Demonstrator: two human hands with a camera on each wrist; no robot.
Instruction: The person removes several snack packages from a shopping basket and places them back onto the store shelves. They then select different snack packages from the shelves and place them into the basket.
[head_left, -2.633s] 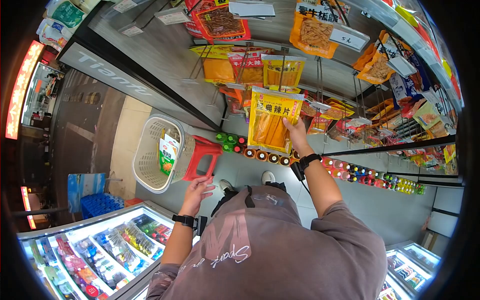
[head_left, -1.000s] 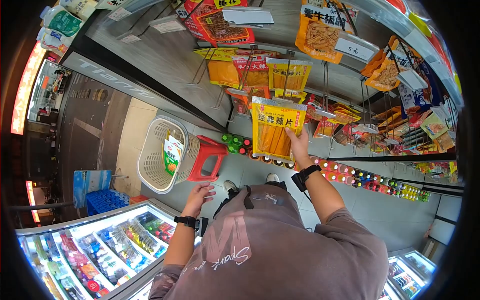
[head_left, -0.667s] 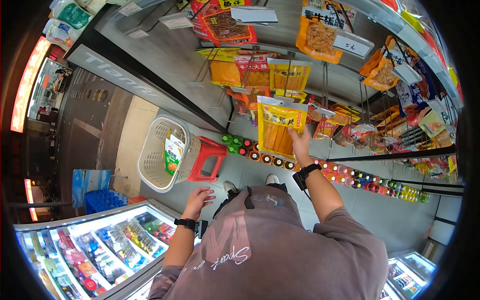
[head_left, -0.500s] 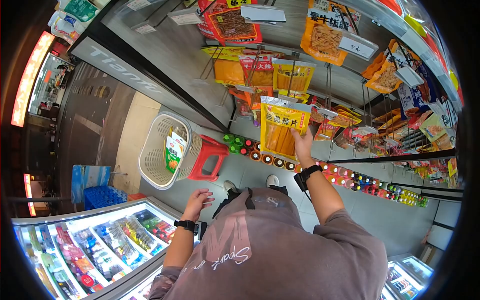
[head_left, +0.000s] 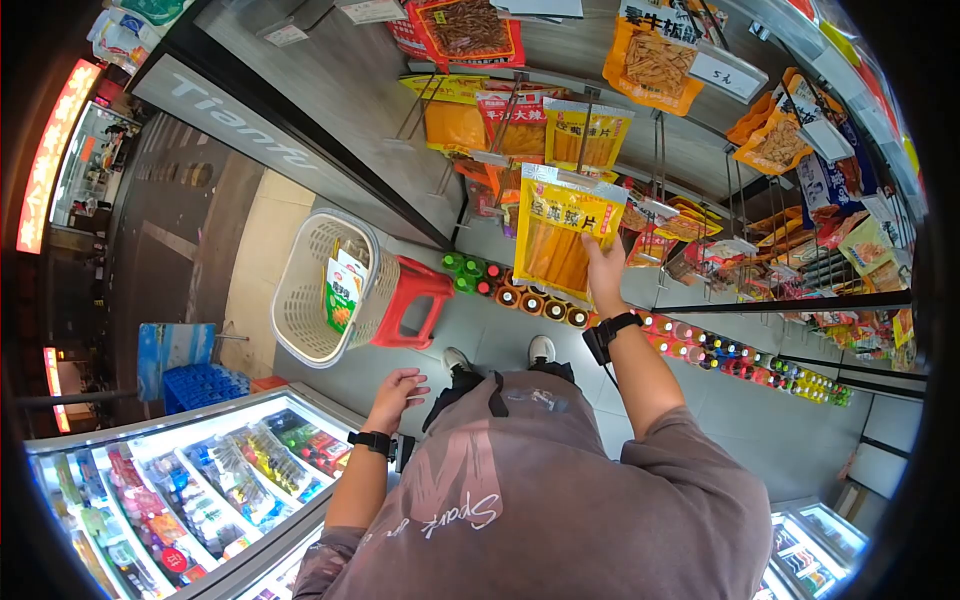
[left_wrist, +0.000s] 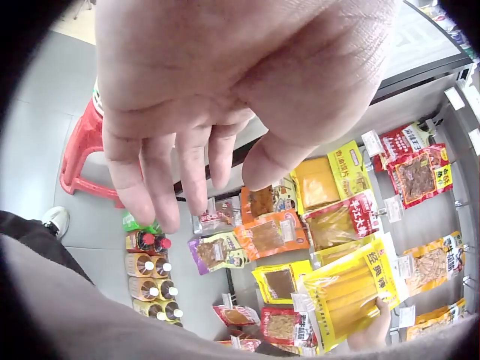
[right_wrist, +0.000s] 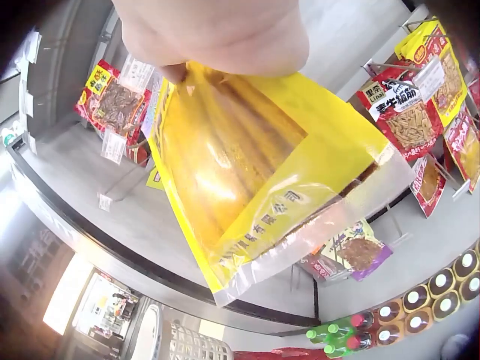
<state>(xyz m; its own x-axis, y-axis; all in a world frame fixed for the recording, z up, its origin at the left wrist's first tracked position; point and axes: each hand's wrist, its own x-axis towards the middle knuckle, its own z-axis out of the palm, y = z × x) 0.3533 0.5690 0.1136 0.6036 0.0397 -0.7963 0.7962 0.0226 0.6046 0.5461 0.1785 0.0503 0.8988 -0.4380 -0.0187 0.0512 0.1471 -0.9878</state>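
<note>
My right hand (head_left: 605, 275) grips the lower right edge of a yellow snack packet (head_left: 560, 235), with the thumb on its front. Long orange strips show through the packet's window. It is upright in front of the hanging rack, and a matching yellow packet (head_left: 588, 135) hangs just behind and above it. In the right wrist view the held packet (right_wrist: 232, 157) fills the middle, its clear top edge slanting away from the hand. My left hand (head_left: 398, 395) is in the air near my waist, holding nothing. Its fingers (left_wrist: 193, 169) are loosely extended in the left wrist view.
A pale plastic basket (head_left: 290, 290) with a white-and-green packet (head_left: 340, 298) inside is tilted by a red stool (head_left: 415, 300) on the left. Bottles (head_left: 535, 302) line the floor below the rack. Glass-topped freezers (head_left: 200, 490) stand at lower left and lower right.
The yellow packet stays in the right hand, its face tilting slightly back and forth. The head view shifts a little. The left hand stays near the waist.
</note>
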